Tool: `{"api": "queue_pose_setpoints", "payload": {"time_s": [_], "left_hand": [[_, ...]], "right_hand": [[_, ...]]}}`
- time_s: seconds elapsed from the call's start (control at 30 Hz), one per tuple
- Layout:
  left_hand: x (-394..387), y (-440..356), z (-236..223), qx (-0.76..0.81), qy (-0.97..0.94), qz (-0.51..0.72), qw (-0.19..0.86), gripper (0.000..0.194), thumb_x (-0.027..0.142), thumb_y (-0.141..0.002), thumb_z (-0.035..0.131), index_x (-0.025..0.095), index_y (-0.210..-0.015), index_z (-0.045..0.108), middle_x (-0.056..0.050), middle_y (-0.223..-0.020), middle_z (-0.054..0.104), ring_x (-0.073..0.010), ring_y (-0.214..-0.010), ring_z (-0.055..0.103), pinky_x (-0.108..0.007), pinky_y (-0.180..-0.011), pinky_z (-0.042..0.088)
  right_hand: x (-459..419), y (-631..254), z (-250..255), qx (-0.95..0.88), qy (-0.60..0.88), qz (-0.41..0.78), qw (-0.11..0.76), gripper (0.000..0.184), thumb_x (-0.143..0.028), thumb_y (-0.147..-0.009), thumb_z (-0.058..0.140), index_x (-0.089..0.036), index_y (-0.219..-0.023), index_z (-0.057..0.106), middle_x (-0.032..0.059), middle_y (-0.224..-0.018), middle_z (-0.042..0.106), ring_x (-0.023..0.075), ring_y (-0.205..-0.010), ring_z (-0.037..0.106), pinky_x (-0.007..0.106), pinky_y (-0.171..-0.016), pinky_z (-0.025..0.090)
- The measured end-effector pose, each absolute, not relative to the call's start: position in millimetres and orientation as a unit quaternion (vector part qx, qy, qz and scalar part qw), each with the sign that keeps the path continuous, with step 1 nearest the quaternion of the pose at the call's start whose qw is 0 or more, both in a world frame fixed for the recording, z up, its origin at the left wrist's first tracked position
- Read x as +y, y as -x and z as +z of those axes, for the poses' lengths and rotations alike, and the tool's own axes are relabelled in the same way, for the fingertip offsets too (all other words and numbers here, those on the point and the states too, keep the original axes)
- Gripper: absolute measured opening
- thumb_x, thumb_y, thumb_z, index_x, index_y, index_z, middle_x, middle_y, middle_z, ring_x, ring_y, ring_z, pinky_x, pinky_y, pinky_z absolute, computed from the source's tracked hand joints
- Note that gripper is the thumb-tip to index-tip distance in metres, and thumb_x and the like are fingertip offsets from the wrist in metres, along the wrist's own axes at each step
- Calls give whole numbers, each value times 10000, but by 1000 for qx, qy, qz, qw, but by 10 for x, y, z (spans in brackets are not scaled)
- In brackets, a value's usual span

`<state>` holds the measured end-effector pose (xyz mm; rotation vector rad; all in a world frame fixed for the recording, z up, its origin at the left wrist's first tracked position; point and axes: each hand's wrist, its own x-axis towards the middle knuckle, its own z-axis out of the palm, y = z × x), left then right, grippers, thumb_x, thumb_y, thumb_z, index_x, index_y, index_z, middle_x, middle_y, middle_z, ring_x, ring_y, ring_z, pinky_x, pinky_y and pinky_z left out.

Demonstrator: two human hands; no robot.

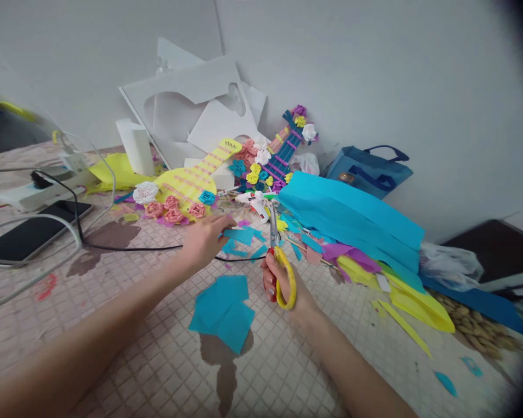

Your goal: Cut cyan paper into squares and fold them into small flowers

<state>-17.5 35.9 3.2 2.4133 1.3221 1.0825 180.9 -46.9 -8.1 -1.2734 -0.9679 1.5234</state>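
Observation:
In my right hand (283, 278) is a pair of scissors (293, 287) with yellow and red handles, its blades pointing away from me. My left hand (206, 237) pinches a small piece of blue crepe paper (239, 235) above other blue scraps. Nearer to me, a loose stack of cut blue paper pieces (224, 310) lies on the quilted cloth. Just beyond the scissors rests a white glue gun (257, 204). A large folded sheet of blue paper (353, 215) stretches away to the right.
A yellow paper guitar (187, 183) with flowers and a dark blue one (283, 157) stand at the back. White cut-out boards (192, 87) lean on the wall. At left lie a phone (35, 229), a power strip (39, 194) and cables. A blue bag (366, 171) sits behind.

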Motion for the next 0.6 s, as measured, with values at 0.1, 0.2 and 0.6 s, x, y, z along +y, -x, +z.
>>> {"api": "queue_pose_setpoints", "payload": {"time_s": [0.1,0.2,0.6], "left_hand": [[389,192,26,459,-742,378,311,147,307,-771,599,164,-746,617,-20,-683,639,-163,-649,587,-257,-605,451],[335,182,76,420,-673,323,516,257,399,-726,654,157,-671,589,2,-586,588,-133,-563,553,-240,-555,446],[150,96,105,384,-677,250,576,290,423,-690,698,176,-604,571,16,-527,565,-126,-519,571,-217,-490,457]], "right_hand": [[-461,-1807,-85,-387,515,609,463,483,-665,-698,612,-198,-742,496,-97,-490,385,45,-333,365,183,-324,311],[-442,-1811,-116,-394,511,591,485,462,-643,-714,614,-197,-758,506,-71,-551,474,38,-350,378,180,-327,315],[-439,-1809,-144,-438,479,577,495,357,-469,-683,708,-220,-783,472,-103,-465,429,60,-347,396,182,-352,341]]}}
